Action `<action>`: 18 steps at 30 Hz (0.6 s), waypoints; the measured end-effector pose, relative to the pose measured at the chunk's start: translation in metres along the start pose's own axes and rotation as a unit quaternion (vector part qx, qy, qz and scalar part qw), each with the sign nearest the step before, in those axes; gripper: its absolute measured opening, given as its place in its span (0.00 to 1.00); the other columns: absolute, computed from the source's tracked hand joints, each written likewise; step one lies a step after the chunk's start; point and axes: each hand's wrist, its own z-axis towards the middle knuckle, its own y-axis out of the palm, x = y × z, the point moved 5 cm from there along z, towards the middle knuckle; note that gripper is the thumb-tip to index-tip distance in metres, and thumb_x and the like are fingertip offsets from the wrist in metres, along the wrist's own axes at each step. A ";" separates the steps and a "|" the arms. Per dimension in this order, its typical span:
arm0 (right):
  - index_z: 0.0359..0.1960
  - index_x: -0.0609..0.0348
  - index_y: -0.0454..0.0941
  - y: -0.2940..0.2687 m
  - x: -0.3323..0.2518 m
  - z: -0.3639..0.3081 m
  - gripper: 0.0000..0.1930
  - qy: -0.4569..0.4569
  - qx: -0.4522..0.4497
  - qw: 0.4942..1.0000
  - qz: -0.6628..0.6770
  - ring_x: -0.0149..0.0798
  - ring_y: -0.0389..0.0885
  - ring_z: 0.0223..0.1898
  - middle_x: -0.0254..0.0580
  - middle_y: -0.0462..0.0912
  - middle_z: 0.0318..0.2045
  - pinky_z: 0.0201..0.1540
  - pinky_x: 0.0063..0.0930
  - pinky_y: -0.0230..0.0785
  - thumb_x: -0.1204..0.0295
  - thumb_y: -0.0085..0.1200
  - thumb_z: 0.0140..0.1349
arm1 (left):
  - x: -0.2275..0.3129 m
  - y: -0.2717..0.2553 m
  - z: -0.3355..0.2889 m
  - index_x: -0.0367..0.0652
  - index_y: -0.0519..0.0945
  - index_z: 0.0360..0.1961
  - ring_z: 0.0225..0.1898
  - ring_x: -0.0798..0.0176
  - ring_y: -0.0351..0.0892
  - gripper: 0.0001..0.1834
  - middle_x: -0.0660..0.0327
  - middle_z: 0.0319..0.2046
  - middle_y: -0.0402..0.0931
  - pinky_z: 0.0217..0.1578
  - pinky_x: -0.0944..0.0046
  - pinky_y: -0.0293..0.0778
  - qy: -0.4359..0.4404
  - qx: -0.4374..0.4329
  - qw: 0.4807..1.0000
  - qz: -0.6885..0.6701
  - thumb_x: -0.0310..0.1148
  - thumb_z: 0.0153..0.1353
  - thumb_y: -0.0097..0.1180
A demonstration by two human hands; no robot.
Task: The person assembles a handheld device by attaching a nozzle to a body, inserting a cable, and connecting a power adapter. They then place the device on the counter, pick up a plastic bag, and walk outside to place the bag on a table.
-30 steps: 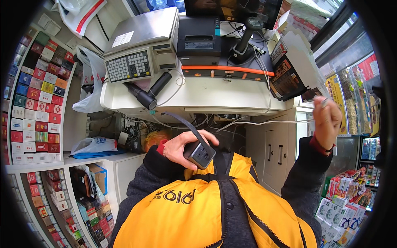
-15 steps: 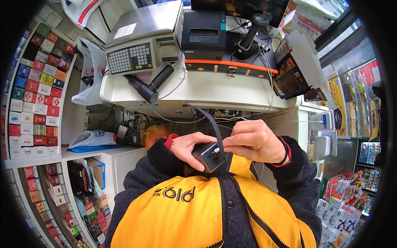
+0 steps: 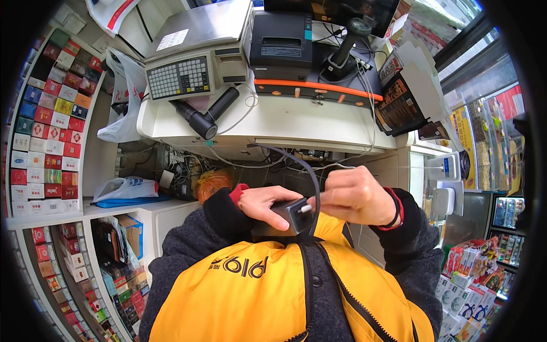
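My left hand (image 3: 263,205) is wrapped round a black box-shaped device (image 3: 293,219), held close to my chest with its end face turned to the right. A small white cable plug (image 3: 305,208) meets that end face; whether it sits inside a port is too small to tell. Behind the plug, my right hand (image 3: 356,196) is closed in a pinch, its fingertips slightly blurred and partly behind a dark flat strap (image 3: 312,176). The strap arches from near the counter edge down past the device, and its lower end is hidden.
Ahead stands a white counter (image 3: 273,122) with a scale (image 3: 199,34), a black printer (image 3: 281,45) and a black handheld scanner (image 3: 196,121). Loose cables (image 3: 182,165) hang below. Shelves of small packs (image 3: 51,125) line the left; boxed goods (image 3: 467,290) stand at the lower right.
The device has turned slightly, and its end face has shifted to the right. My right hand has moved a little right, and the strap now bows further outward.
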 end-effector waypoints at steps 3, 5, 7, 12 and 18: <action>0.32 0.63 0.82 -0.015 0.021 -0.013 0.04 0.162 0.124 0.978 0.038 0.36 0.79 0.23 0.42 0.80 0.23 0.25 0.24 0.69 0.79 0.63 0.55 | -0.003 -0.002 0.000 0.37 0.74 0.51 0.44 0.70 0.71 0.29 0.62 0.41 0.76 0.48 0.67 0.68 -0.016 0.033 0.999 0.003 0.47 0.56 0.63; 0.35 0.65 0.83 -0.033 0.025 -0.025 0.04 0.239 0.230 0.943 0.020 0.28 0.79 0.23 0.40 0.83 0.25 0.26 0.21 0.69 0.79 0.61 0.59 | -0.011 -0.009 0.000 0.37 0.75 0.48 0.42 0.70 0.71 0.28 0.62 0.38 0.77 0.45 0.67 0.68 -0.038 0.089 0.994 0.048 0.49 0.57 0.62; 0.35 0.67 0.83 -0.036 0.013 -0.029 0.04 0.212 0.287 0.932 0.061 0.26 0.81 0.25 0.39 0.84 0.27 0.27 0.19 0.70 0.80 0.58 0.61 | -0.014 -0.014 0.000 0.37 0.76 0.46 0.40 0.70 0.71 0.27 0.62 0.36 0.76 0.43 0.66 0.68 -0.060 0.115 0.989 0.069 0.50 0.57 0.62; 0.39 0.62 0.76 0.017 0.019 -0.005 0.07 0.100 0.092 0.991 -0.005 0.50 0.81 0.22 0.50 0.79 0.21 0.25 0.33 0.73 0.75 0.57 0.62 | -0.008 -0.013 0.004 0.36 0.75 0.44 0.38 0.67 0.71 0.28 0.60 0.34 0.76 0.41 0.65 0.68 -0.049 0.130 0.982 0.128 0.52 0.56 0.62; 0.32 0.59 0.72 0.013 0.029 -0.047 0.08 0.216 -0.048 0.974 -0.048 0.50 0.80 0.20 0.46 0.76 0.15 0.23 0.36 0.70 0.70 0.56 0.63 | -0.003 -0.021 -0.017 0.35 0.74 0.47 0.41 0.67 0.72 0.29 0.58 0.38 0.77 0.46 0.66 0.69 -0.061 0.212 0.970 0.101 0.47 0.54 0.66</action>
